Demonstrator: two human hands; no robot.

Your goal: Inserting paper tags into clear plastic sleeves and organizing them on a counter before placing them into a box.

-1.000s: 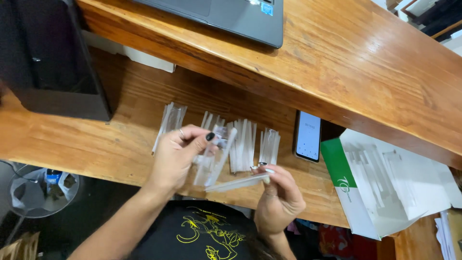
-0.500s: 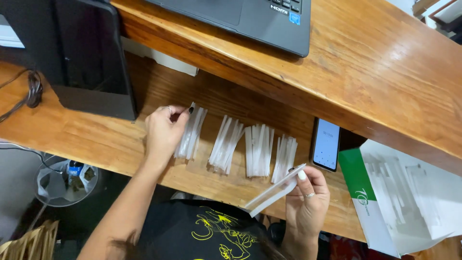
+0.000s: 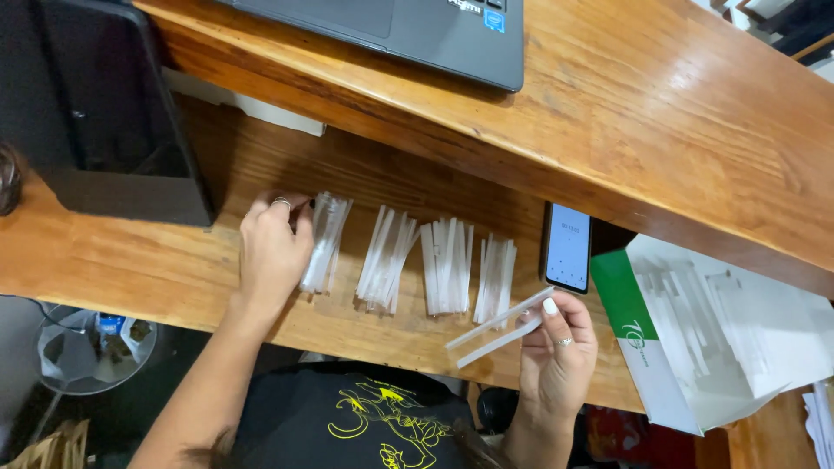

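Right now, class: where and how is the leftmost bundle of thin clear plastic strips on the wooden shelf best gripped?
Pinch the leftmost bundle of clear strips across its narrow middle, from above: it lies flat, its left edge by the left hand, its right side apart from the next bundle.

We see a wooden counter (image 3: 130, 260) bearing 4 piles of clear strips (image 3: 408, 256) in a row. Right lies a phone (image 3: 568, 247); far left, a black box (image 3: 104, 113).

Black shirt (image 3: 347, 417) (yellow print), ringed fingers.
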